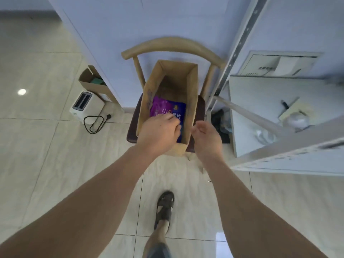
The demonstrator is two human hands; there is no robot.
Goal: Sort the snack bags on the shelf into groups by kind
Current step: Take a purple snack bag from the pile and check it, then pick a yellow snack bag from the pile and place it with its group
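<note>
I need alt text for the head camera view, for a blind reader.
Seen from above, a person's left hand reaches into an open cardboard box on a wooden chair, over a purple snack bag; the right hand hovers open beside it. A toaster sits on the floor.

Storeroom-like room, pale tiled floor [46, 146], metal shelving rack [290, 159], toaster [86, 106] on floor, wooden chair [173, 47]

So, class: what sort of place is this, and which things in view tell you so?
Probably a storeroom or back room, not a shop floor. A bare metal shelf stands on a tiled floor, a box with a snack bag sits on a chair, and a toaster sits on the floor.
</note>
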